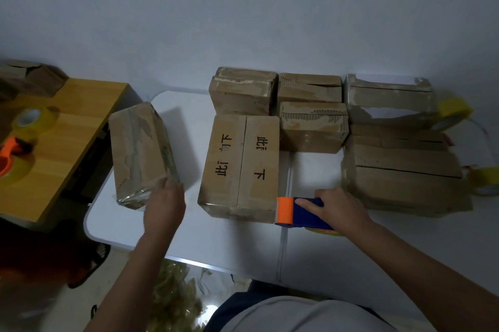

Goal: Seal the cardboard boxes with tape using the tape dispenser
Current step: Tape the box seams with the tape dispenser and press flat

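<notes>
The left hand (pixel 164 202) rests against the near right corner of a taped cardboard box (pixel 141 153) lying askew on the white counter (pixel 229 245); its fingers (pixel 168 183) touch the carton's edge, but whether they curl round it or only press on it cannot be told. The right hand (pixel 340 210) grips a blue tape dispenser (pixel 305 214) with an orange front, its fingers wrapped over the body, the orange end touching or just beside the near right corner of the marked box (pixel 240 167) – the one with black characters and a bare centre seam. That seam looks unsealed, so this box is likely next. The risk is in how the tape starts: the dispenser sits at the corner, off the seam line, so a strip begun there would run crooked and miss the gap between the flaps. Nothing steadies the marked box, since the left hand is busy with the other carton – a pull of the dispenser could drag the box across the smooth counter. The taped box lies near the counter's left edge and a careless push might tip it off. Behind stand more worn cartons (pixel 310 126), close together, with a yellow tape roll (pixel 451 113) at the far right; a wooden side table (pixel 62 142) at left carries another dispenser (pixel 13 156)
</notes>
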